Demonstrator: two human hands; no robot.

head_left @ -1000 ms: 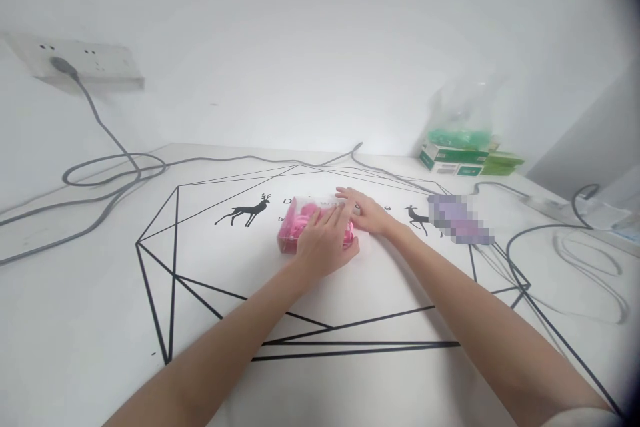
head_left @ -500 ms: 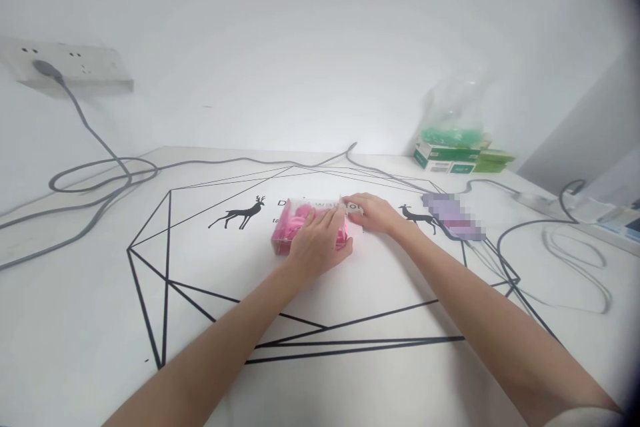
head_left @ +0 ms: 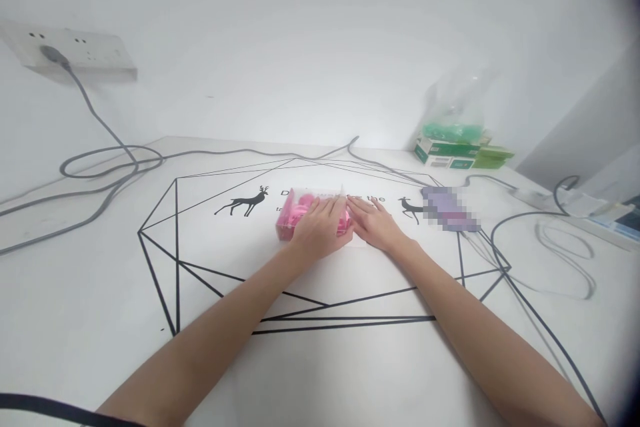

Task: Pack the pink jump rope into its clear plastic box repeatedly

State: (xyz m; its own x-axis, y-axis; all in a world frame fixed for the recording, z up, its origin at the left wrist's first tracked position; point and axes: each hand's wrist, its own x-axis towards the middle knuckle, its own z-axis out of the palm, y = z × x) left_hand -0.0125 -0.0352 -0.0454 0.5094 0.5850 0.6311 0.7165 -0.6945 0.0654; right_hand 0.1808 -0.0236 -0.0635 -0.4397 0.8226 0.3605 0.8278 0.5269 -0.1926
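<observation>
A small clear plastic box [head_left: 285, 219] with pink sides lies on the table, and pink items [head_left: 303, 208] show through its top. My left hand [head_left: 320, 223] grips the box from above, fingers over the lid and thumb at the near right corner. Against the right end of the box rests my right hand [head_left: 374, 221], its fingers stretched out and touching that end. A clear flap [head_left: 343, 191] stands up at the far right corner. What lies beneath both palms is hidden.
The white table [head_left: 300, 373] bears printed black lines and deer. A phone-like purple thing [head_left: 451, 208], blurred out, lies to the right. Grey cables [head_left: 111, 173] run along the left and back. Green-and-white boxes [head_left: 447, 149] with a plastic bag [head_left: 453, 107] stand back right.
My right hand has moved from the far right corner to lie flatter against the box's right end, its fingers more stretched. The left hand keeps its hold. The view has shifted slightly.
</observation>
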